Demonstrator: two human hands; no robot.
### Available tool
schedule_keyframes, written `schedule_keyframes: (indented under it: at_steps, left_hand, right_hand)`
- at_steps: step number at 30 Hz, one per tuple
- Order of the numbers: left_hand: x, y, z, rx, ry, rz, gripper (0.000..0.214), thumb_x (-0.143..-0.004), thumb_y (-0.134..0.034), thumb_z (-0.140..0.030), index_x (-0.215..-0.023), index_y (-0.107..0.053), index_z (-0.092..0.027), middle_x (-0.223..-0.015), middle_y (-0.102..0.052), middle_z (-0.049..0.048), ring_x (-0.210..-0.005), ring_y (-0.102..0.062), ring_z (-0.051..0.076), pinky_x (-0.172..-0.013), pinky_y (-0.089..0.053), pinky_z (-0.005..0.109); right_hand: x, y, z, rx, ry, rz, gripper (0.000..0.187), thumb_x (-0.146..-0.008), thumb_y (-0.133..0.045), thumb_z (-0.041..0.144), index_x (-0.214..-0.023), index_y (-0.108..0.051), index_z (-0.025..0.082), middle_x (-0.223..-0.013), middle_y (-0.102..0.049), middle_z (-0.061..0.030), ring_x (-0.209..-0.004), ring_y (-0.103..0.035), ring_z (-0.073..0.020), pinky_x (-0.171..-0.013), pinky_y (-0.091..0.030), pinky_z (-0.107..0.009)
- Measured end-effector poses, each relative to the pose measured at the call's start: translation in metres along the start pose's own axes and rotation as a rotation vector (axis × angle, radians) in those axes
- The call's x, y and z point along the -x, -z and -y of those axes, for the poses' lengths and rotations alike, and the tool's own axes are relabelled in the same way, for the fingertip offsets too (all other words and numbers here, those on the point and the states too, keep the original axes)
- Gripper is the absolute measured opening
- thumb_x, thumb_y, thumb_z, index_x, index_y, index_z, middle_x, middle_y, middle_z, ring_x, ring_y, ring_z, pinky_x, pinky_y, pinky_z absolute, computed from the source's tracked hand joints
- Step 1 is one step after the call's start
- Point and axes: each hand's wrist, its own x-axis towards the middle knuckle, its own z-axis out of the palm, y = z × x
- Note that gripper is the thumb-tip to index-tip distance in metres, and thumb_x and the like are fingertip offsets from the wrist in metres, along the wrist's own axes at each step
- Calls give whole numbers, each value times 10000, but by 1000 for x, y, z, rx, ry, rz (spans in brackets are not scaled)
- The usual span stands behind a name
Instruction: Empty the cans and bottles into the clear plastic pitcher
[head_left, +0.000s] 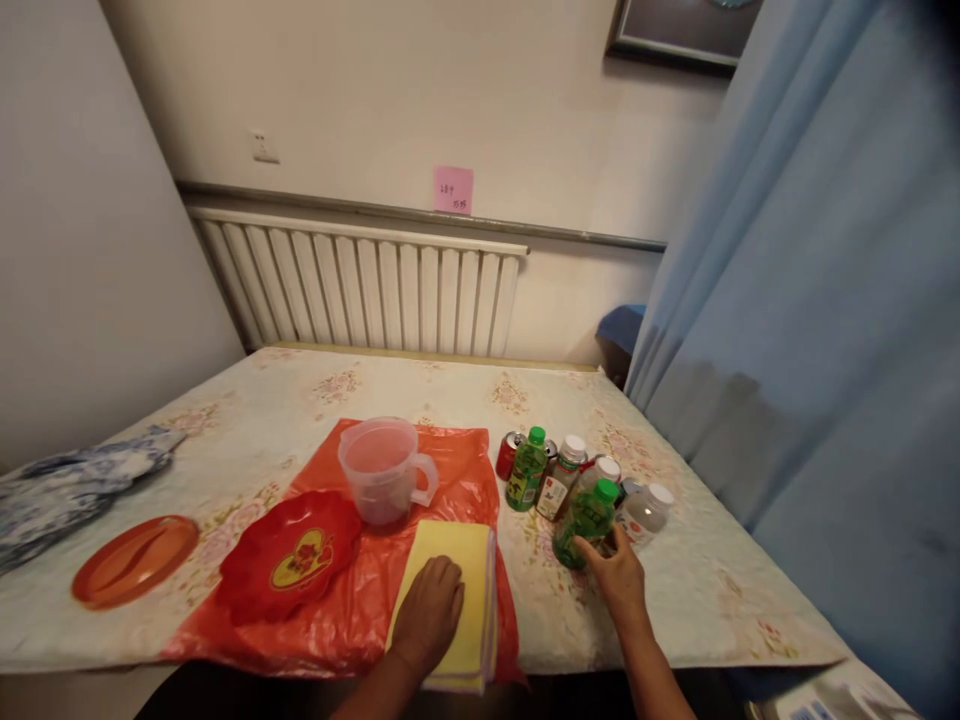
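Note:
My right hand (619, 580) has its thumb and fingers around the lower part of a green plastic drink bottle (588, 522) with a green cap, which stands on the bed. My left hand (430, 612) rests palm down on a folded stack of yellow cloth (466, 580), fingers close together and holding nothing. Beyond the held bottle stand a second green bottle (527, 474), a clear bottle with a white cap (561, 482), a red can (507, 456) and another clear white-capped bottle (646, 518).
A red plastic sheet (457, 465) lies under the cloth, a clear measuring jug (379, 475) and a red scalloped plate (270, 535). To the left are an orange oval tray (135, 562) and patterned fabric (82, 490). A blue curtain (795, 340) hangs at right; a radiator (367, 285) stands behind.

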Motion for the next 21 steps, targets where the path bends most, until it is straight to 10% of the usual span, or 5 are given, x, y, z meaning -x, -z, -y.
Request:
schedule_keyframes:
  at_steps: [12, 21]
  left_hand:
    - [20, -7, 20, -97, 60, -91, 368, -880, -485, -230, -1240, -550, -192, -1350, -561, 129, -1286, -481, 290, -1062, -406, 518]
    - [36, 6, 29, -26, 80, -75, 388, -878, -512, -235, -1254, -559, -150, -1353, -572, 144, -1296, -489, 290, -1069, -436, 496]
  right_hand:
    - [48, 10, 0, -103, -127, -20, 702, -708, -554, 580, -1242, -557, 123, -1029, -716, -142, -894, -689, -278, -840, -527, -375]
    - [75, -38, 45, -221, 42, 428, 458, -727, -610, 493, -1035, -666, 159, -924, -745, -101, -840, -705, -256, -781, -559, -371]
